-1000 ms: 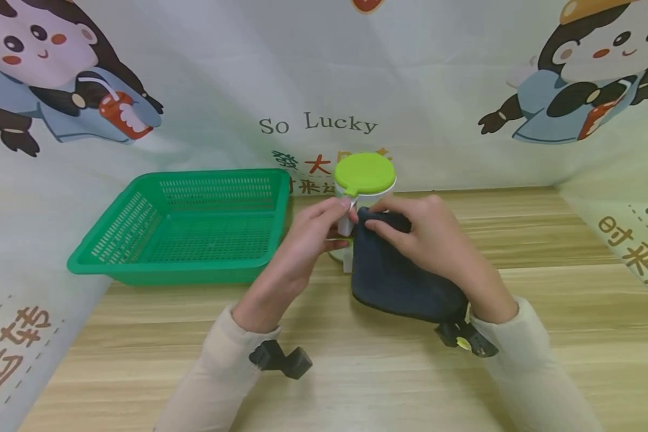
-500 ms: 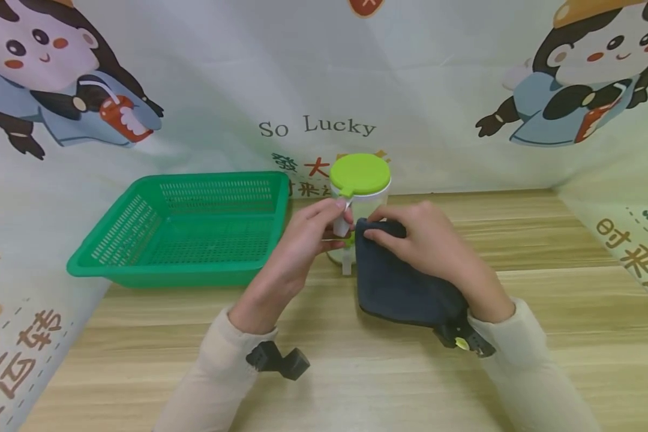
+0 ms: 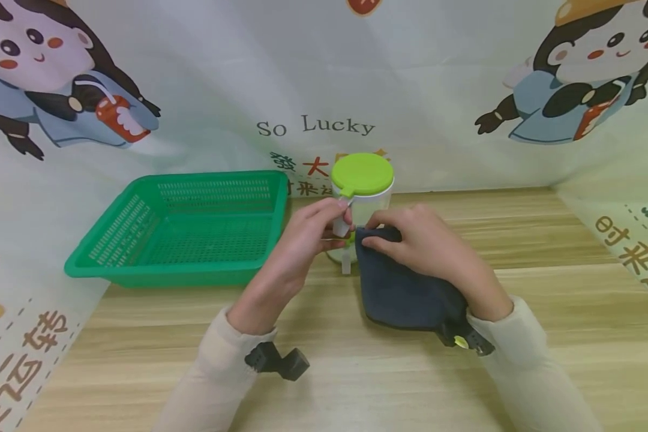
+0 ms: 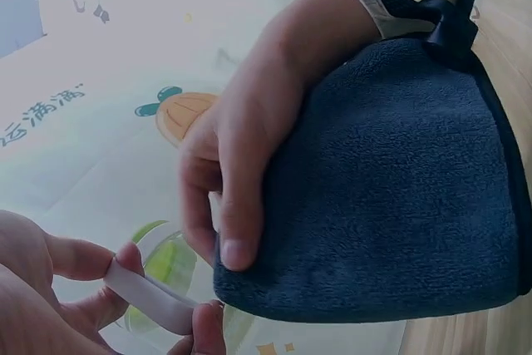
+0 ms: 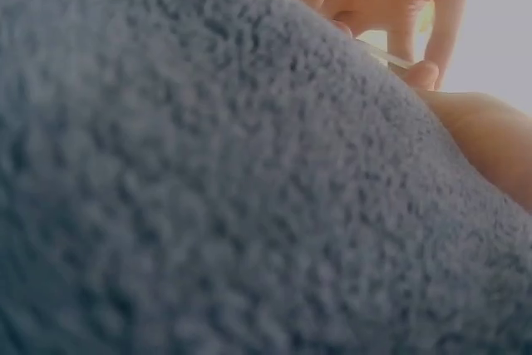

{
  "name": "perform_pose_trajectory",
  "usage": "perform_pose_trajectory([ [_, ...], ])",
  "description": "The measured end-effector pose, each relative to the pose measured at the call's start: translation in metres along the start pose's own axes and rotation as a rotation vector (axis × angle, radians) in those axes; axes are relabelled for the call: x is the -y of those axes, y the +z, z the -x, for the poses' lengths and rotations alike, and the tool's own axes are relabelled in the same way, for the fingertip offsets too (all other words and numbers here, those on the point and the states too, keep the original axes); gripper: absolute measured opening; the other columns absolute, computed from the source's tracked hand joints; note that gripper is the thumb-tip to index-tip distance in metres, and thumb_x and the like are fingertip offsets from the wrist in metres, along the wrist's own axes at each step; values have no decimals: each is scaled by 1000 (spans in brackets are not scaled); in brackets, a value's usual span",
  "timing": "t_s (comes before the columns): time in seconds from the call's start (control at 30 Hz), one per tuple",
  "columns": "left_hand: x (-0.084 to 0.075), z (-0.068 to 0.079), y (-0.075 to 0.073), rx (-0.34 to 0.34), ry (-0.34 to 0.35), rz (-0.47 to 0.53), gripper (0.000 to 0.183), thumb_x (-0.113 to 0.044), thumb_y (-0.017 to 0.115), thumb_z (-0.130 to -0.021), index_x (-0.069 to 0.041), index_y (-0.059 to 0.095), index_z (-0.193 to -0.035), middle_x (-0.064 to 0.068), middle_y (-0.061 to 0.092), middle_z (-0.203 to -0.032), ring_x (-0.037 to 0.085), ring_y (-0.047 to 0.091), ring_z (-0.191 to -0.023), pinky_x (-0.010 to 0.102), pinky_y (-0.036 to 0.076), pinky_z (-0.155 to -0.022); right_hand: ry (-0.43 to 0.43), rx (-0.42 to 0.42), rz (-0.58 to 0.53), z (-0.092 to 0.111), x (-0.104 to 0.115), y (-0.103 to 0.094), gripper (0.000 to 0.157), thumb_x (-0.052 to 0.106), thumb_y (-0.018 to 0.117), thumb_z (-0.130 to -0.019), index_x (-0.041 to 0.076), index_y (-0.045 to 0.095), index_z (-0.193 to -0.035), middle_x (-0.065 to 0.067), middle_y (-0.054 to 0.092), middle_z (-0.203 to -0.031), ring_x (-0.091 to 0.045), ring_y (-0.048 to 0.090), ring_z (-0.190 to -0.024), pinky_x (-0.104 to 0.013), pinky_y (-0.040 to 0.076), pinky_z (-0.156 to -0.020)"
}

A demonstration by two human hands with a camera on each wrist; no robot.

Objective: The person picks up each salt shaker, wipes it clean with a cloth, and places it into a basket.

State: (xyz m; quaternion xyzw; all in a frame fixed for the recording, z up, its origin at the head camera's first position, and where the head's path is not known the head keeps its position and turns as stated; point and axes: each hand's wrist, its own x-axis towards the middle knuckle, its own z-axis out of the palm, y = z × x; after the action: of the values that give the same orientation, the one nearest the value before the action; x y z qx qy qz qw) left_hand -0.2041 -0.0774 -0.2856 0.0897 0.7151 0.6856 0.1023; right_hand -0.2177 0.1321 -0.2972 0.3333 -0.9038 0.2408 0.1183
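Observation:
A clear jug (image 3: pixel 369 207) with a lime-green lid (image 3: pixel 363 173) stands upright in front of the backdrop. My left hand (image 3: pixel 302 243) grips its white handle (image 4: pixel 158 301), thumb and fingertips on it in the left wrist view. My right hand (image 3: pixel 423 249) pinches the upper corner of a dark navy cloth (image 3: pixel 405 288), which hangs below the fingers toward the wrist. The cloth's corner is right beside the jug and overlaps its lower side in the head view. In the right wrist view the fuzzy cloth (image 5: pixel 208 172) fills most of the picture and hides much of the right hand.
A green plastic basket (image 3: pixel 194 273) with slotted walls stands left of the jug. Wood-grain tabletop (image 3: pixel 356 384) extends in front and to the right. A printed backdrop (image 3: pixel 437 90) rises close behind the jug. Black wrist cameras (image 3: pixel 281 361) sit on both sleeves.
My right hand has drawn the cloth slightly downward, so more of the jug's clear body shows. My left hand stays at the handle, nearly still.

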Motion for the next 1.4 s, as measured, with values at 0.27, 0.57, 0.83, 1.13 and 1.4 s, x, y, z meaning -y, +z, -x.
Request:
perform_pose_trajectory([
  [0.27,-1,0,1,1,-4,-9,31,-31,47,-110,-8,61,-95,7,59,-97,28,60,-97,44,53,-97,-37,-213,-51,5,6,-8,14,20,78,-93,12,77,-104,-4,79,-94,-18,72,-82,-37,55,-74],
  [0.57,0,1,0,2,4,-13,30,-30,47,-110,-9,60,-93,7,60,-98,30,61,-99,47,52,-98,-27,-20,8,1,-1,2,13,26,77,-94,16,77,-102,1,78,-90,-11,64,-72,-32,49,-67],
  [0.83,2,1,-2,-4,1,-3,29,-31,48,-109,-10,59,-92,9,61,-98,28,62,-99,48,53,-99,-35,-70,-10,2,1,0,13,25,79,-93,15,79,-101,0,79,-92,-12,70,-76,-34,53,-70],
  [1.13,0,-2,-2,-13,-12,-24,31,-32,48,-110,-10,60,-92,7,61,-96,31,61,-98,34,54,-86,-76,-321,-24,8,6,-11,11,16,80,-91,13,79,-102,-1,79,-91,-16,74,-81,-36,57,-73],
  [1.4,-3,1,-4,-23,-13,-19,31,-33,49,-109,-7,59,-95,7,61,-97,21,60,-92,36,54,-88,-19,-124,54,4,-2,-6,13,23,79,-92,13,79,-101,-4,79,-88,-11,61,-62,-30,47,-61],
])
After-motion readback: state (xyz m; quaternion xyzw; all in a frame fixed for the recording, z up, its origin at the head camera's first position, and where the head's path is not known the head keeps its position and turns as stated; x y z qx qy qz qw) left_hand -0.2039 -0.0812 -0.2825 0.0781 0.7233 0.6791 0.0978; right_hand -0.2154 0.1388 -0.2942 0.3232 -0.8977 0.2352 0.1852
